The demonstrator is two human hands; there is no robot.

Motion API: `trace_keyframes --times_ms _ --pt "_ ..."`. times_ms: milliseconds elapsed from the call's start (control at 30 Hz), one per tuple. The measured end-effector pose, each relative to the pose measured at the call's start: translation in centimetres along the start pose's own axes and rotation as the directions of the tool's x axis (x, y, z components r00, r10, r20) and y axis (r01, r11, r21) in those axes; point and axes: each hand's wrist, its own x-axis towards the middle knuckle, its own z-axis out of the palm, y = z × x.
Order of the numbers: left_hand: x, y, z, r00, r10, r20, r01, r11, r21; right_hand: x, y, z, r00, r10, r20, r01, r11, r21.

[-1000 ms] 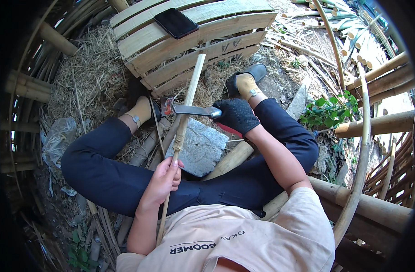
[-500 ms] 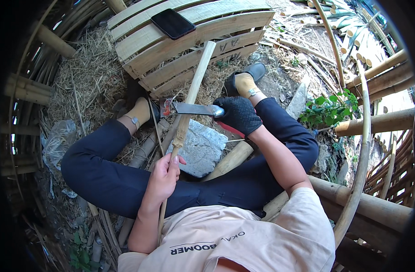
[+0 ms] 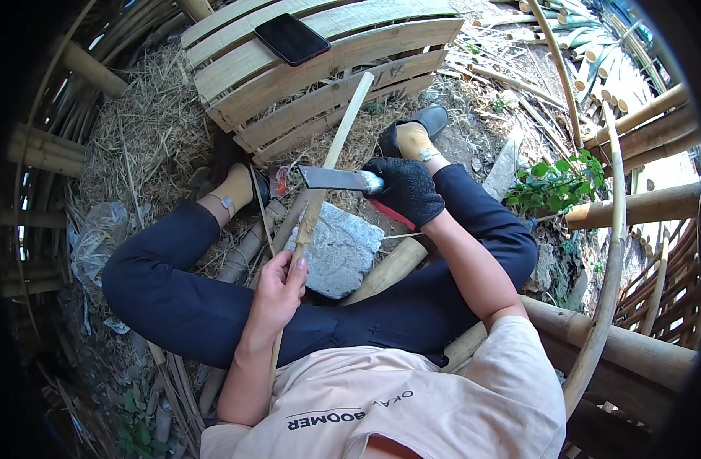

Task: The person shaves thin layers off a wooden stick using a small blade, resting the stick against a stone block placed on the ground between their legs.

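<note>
My bare left hand (image 3: 279, 287) is closed round a long bamboo strip (image 3: 345, 131), which slants from beside my body up toward the crate. A rough node shows on the strip just above my fingers. My right hand (image 3: 406, 193), in a black and red glove, grips a knife by its handle. Its broad, blunt-ended blade (image 3: 331, 179) points left and lies across the strip, above the node. Whether the edge bites into the bamboo I cannot tell. Below the blade, a grey stone block (image 3: 341, 252) sits on the ground between my legs.
A slatted wooden crate (image 3: 258, 84) stands ahead with a black phone (image 3: 292, 40) on top. Bamboo poles (image 3: 641, 206) and a leafy plant (image 3: 557, 186) are at the right. Cut bamboo (image 3: 595, 65) is heaped at the far right. Dry straw and a plastic bag (image 3: 99, 237) lie left.
The bamboo strip has turned in my left hand and looks narrower, its far end a little lower and farther right. The blade has moved slightly right and tilted.
</note>
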Motion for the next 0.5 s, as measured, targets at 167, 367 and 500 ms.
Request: trace_keyframes --times_ms 167,367,500 --pt "-0.2 0.6 0.4 0.983 -0.174 0.06 0.18 0.976 -0.125 0.0 0.1 -0.3 1.0 -0.012 -0.007 0.013 1.0 0.027" --pt "-0.2 0.2 0.7 0.989 -0.122 0.088 0.13 0.986 -0.099 0.1 0.8 0.2 0.999 -0.009 -0.04 0.01 1.0 0.022" --pt "-0.1 0.0 0.9 0.984 -0.126 0.125 0.143 0.98 -0.138 0.1 0.9 0.0 0.999 0.049 0.005 -0.049 0.999 -0.006"
